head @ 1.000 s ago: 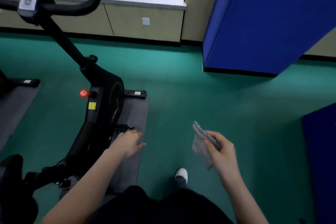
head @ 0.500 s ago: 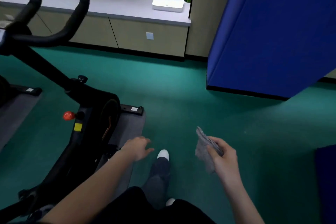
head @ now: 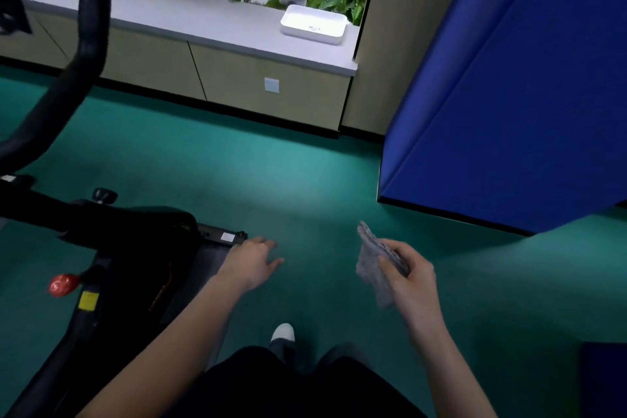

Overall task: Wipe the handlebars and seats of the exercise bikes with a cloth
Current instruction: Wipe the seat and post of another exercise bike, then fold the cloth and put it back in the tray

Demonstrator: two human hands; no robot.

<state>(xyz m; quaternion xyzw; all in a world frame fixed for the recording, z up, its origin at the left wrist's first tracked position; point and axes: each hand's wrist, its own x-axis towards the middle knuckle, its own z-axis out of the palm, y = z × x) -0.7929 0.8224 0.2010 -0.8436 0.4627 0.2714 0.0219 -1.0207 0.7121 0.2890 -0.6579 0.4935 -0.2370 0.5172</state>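
Cloth (head: 371,268) stays bunched in your right grip (head: 409,276), fingers curled round it, right of centre in the lower frame. Your left grip (head: 252,261) is loose and holds nothing, at the right edge of the grey mat (head: 207,268) over the green floor (head: 305,180). Since half a second ago the exercise bike (head: 135,237) has slid toward the lower left, and its handlebar (head: 86,54) now hugs the upper left edge.

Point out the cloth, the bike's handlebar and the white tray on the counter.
cloth (head: 368,271): head view, middle of the grey fabric.
handlebar (head: 91,44): head view, upright black grip.
white tray (head: 310,35): head view, front wall.
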